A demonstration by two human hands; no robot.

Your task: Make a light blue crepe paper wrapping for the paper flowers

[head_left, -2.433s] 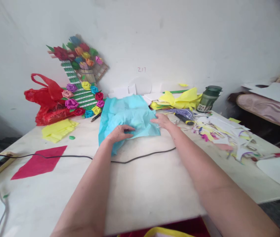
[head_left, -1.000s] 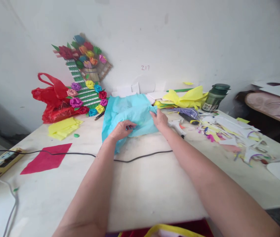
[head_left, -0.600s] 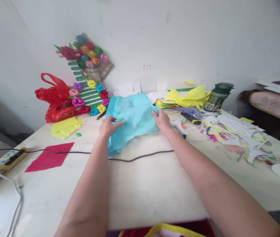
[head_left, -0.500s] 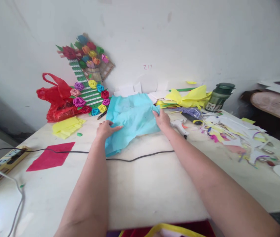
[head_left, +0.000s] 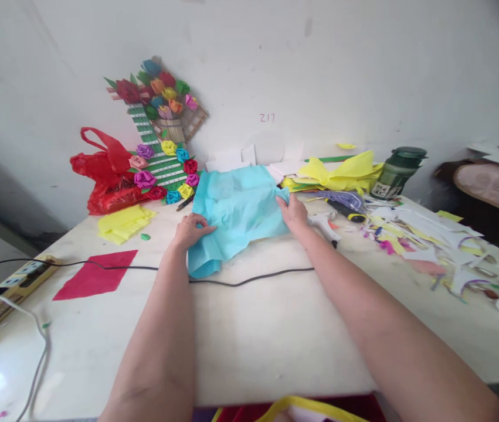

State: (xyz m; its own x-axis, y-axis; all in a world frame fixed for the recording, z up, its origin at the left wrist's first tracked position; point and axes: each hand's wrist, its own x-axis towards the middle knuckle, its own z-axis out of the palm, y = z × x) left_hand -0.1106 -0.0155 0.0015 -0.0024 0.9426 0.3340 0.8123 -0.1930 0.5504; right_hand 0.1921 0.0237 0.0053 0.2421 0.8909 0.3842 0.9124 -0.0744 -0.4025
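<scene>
A wrinkled sheet of light-blue crepe paper (head_left: 243,205) lies spread at the middle of the table, its near edge uneven. My left hand (head_left: 191,230) pinches the sheet's left side between thumb and fingers. At the right side, my right hand (head_left: 293,212) grips the sheet's edge, a bunched corner showing above the thumb. Just right of that hand rests a white glue gun (head_left: 325,225), partly hidden by it. A black cord (head_left: 249,280) runs across the table in front of the paper and passes under both forearms.
Left are a red plastic bag (head_left: 108,176), folded yellow paper (head_left: 126,224), a dark pink paper piece (head_left: 95,275) and a power strip (head_left: 16,287). Behind stands a paper-flower decoration (head_left: 161,140). Right are yellow paper (head_left: 341,173), a screwdriver (head_left: 345,211), a green bottle (head_left: 397,174) and paper scraps (head_left: 425,246).
My left thumb and fingers have drawn closer together on the paper, whose lower left edge now curls. My right hand keeps its hold. The whole view has shifted slightly.
</scene>
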